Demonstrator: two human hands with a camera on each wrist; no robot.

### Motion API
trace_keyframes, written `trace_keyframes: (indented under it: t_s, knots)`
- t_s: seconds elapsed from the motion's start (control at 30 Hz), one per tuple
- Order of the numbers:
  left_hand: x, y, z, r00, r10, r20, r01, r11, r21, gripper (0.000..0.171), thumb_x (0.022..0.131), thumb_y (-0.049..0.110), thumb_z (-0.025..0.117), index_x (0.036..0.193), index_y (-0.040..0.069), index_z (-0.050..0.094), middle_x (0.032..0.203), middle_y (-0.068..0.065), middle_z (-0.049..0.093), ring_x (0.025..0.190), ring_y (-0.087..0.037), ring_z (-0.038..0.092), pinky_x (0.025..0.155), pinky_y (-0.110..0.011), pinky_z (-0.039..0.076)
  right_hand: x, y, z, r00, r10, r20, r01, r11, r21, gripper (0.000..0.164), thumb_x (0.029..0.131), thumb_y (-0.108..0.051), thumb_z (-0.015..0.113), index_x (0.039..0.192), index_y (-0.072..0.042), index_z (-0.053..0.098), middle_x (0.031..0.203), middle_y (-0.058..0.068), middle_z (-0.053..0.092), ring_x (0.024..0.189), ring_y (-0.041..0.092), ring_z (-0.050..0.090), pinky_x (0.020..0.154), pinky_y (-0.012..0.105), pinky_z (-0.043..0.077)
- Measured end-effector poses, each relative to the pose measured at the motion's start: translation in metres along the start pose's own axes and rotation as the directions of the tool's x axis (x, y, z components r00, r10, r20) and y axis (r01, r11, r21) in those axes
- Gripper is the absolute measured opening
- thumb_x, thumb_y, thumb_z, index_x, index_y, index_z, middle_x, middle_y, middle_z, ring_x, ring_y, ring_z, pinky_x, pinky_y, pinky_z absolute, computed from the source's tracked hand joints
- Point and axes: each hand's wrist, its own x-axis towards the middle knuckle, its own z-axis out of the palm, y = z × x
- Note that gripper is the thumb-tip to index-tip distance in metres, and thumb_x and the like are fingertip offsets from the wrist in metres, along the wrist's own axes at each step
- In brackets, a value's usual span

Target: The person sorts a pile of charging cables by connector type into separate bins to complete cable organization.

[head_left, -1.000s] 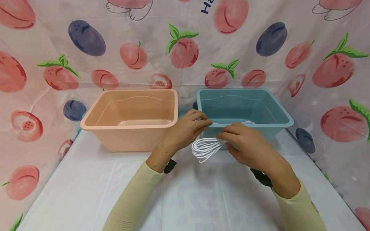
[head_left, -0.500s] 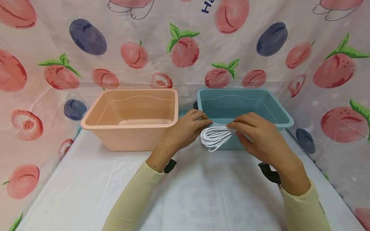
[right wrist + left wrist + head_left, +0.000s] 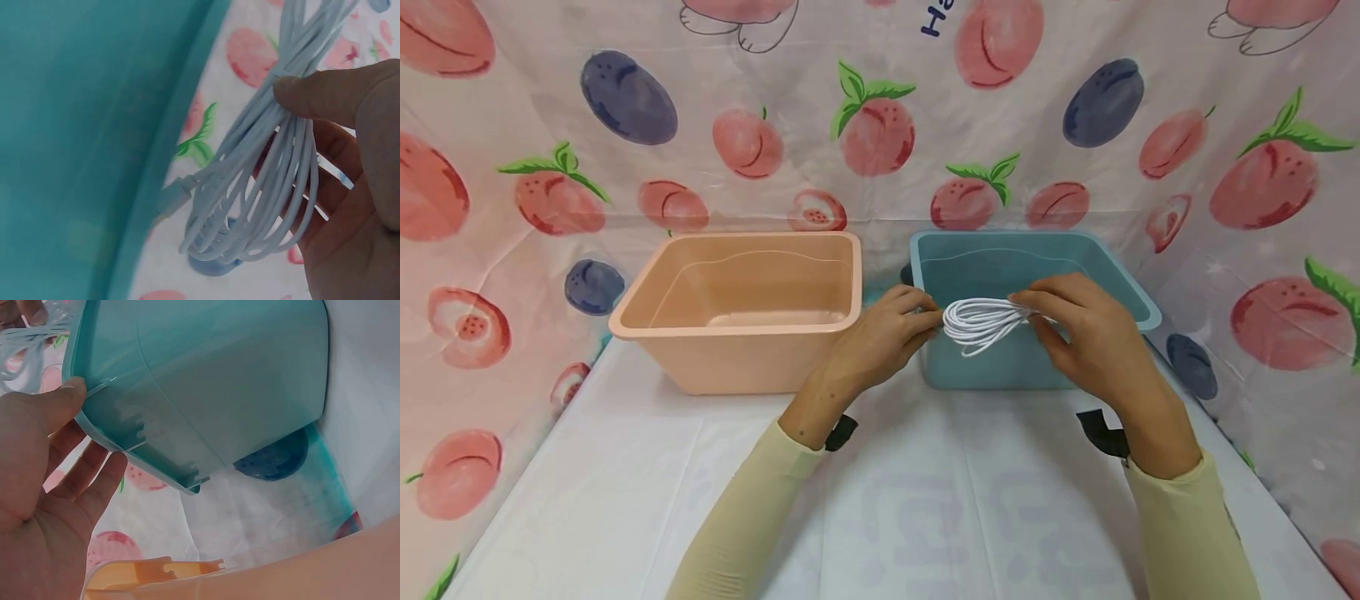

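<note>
A coiled white cable (image 3: pixel 981 323) hangs from my right hand (image 3: pixel 1086 333) at the front rim of the blue-green bin (image 3: pixel 1000 368). In the right wrist view, thumb and fingers pinch the bundled loops (image 3: pixel 275 150) where they gather. A pale connector (image 3: pixel 172 199) sticks out beside the coil, close to the bin's edge. My left hand (image 3: pixel 887 337) grips the bin's near left corner. In the left wrist view the thumb lies on one side of the rim (image 3: pixel 94 428), with the fingers at its underside. Most of the bin's floor is hidden behind the right hand and cable.
A peach-coloured bin (image 3: pixel 737 362) stands to the left, its right side close to my left forearm. Both bins sit on a white-covered table (image 3: pixel 910 500). A fruit-printed cloth (image 3: pixel 880 200) hangs behind them and at both sides.
My right hand has lifted the cable from in front of the bin up to its rim, moving away and to the right. The left hand has stayed on the corner.
</note>
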Motion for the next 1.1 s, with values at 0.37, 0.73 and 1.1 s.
trace_keyframes:
  t_s: [0.37, 0.73, 1.1]
  knots:
    - [0.000, 0.001, -0.001, 1.000, 0.008, 0.003, -0.008, 1.000, 0.005, 0.024, 0.102, 0.012, 0.073, 0.126, 0.013, 0.079, 0.121, -0.004, 0.069, 0.123, -0.021, 0.057, 0.103, -0.028, 0.053, -0.004, 0.023, 0.015, 0.997, 0.060, -0.055, -0.060, 0.998, 0.012, 0.040, 0.083, 0.016, 0.080, 0.117, -0.005, 0.080, 0.109, 0.013, 0.073, 0.105, 0.032, 0.065, 0.086, 0.044, 0.053]
    - [0.000, 0.001, -0.001, 1.000, -0.001, 0.010, 0.001, 1.000, 0.004, 0.025, 0.102, 0.012, 0.072, 0.127, 0.012, 0.079, 0.122, -0.004, 0.069, 0.124, -0.022, 0.056, 0.104, -0.028, 0.053, -0.009, 0.036, 0.028, 0.990, 0.122, -0.076, -0.122, 0.993, 0.005, 0.037, 0.086, 0.015, 0.076, 0.117, -0.006, 0.080, 0.108, 0.012, 0.073, 0.102, 0.033, 0.064, 0.085, 0.046, 0.052]
    - [0.000, 0.000, -0.002, 1.000, -0.005, 0.016, 0.005, 1.000, 0.003, 0.025, 0.103, 0.013, 0.072, 0.127, 0.013, 0.079, 0.123, -0.004, 0.069, 0.124, -0.022, 0.056, 0.103, -0.028, 0.053, -0.010, 0.039, 0.030, 0.987, 0.149, -0.062, -0.150, 0.988, -0.021, 0.034, 0.088, 0.014, 0.075, 0.117, -0.003, 0.079, 0.109, 0.014, 0.071, 0.104, 0.035, 0.064, 0.087, 0.052, 0.055]
